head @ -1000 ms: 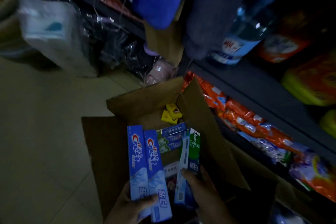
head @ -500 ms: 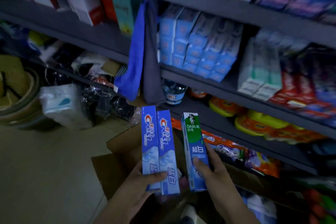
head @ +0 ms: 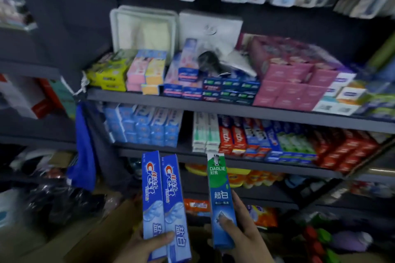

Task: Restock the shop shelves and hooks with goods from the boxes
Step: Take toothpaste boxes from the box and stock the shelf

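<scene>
**Toothpaste boxes held up at the shelf**

The left hand (head: 139, 247) grips two long blue cardboard toothpaste boxes (head: 165, 205), thumb across them. The right hand (head: 241, 239) pinches one green-and-blue toothpaste box (head: 220, 200). All stand upright, just below the grey metal shelf (head: 245, 111).

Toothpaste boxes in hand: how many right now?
3. Two blue Crest boxes side by side in the left hand; one green Darlie box in the right hand. None visibly hidden behind.
</scene>
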Tool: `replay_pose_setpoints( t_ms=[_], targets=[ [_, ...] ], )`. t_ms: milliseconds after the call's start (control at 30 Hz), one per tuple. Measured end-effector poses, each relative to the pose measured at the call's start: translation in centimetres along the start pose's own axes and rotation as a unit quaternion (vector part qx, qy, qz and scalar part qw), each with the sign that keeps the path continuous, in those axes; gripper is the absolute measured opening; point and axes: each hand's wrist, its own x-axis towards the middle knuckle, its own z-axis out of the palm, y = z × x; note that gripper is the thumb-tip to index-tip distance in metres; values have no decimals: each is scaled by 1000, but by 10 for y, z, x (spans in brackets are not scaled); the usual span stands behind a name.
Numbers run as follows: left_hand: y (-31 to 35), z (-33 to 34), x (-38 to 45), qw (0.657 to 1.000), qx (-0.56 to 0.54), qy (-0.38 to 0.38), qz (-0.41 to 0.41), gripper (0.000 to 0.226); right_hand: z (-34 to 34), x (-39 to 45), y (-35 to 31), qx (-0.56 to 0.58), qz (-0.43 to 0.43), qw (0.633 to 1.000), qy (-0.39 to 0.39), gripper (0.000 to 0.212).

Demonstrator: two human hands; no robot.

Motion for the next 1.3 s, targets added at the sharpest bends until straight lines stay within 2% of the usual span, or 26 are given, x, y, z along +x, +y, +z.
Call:
replay_pose_setpoints(
  t_ms=[67, 133, 200, 267, 367, 500, 567, 633, 733, 767, 900, 967, 1067, 1100, 1233, 1300],
  targets=[
    [6, 23, -1, 999, -22, -9, -23, 59, -13, -3, -11, 10, 4, 1000, 24, 59],
    [10, 41, -1, 998, -15, -33, -46, 50, -24, -6, -20, 15, 1, 999, 51, 56],
    [15, 54, -1, 996, -7, -56, -71, 44, -34, -8, -26, 28, -4, 996, 80, 42],
    [16, 68, 2, 994, 1, -72, -83, 41, -43, -8, -30, 42, -8, 994, 102, 37],
    [15, 82, 5, 995, 22, -56, -84, 39, -55, -10, -36, 31, -20, 994, 105, 48],
    [13, 89, 8, 995, 24, -59, -71, 45, -67, -8, -42, 2, -37, 997, 62, 98],
    [13, 92, 10, 995, 26, -66, -71, 44, -72, -4, -43, 6, -29, 998, 50, 111],
    [16, 96, 10, 995, 23, -73, -71, 44, -73, -4, -47, 14, -36, 999, 36, 110],
    [21, 100, 11, 995, 24, -83, -53, 46, -71, -10, -58, 33, -51, 997, 44, 78],
    [23, 100, 10, 995, 25, -82, -48, 46, -70, -13, -61, 37, -55, 997, 45, 75],
    [31, 102, 2, 995, 18, -100, -21, 45, -69, -18, -66, 36, -72, 997, -10, 113],
    [35, 101, 0, 994, 18, -104, 1, 49, -68, -17, -67, 36, -82, 996, -26, 118],
    [39, 94, 2, 992, 25, -121, 33, 83, -61, -20, -71, 34, -95, 993, -54, 124],
    [41, 93, 1, 991, 28, -122, 40, 85, -59, -20, -72, 32, -101, 993, -55, 126],
    [52, 87, 1, 990, 27, -134, 36, 73, -45, -22, -86, 63, -130, 989, -38, 123],
    [56, 84, -2, 990, 10, -137, 19, 74, -36, -24, -94, 82, -138, 987, -30, 106]
  ],
)
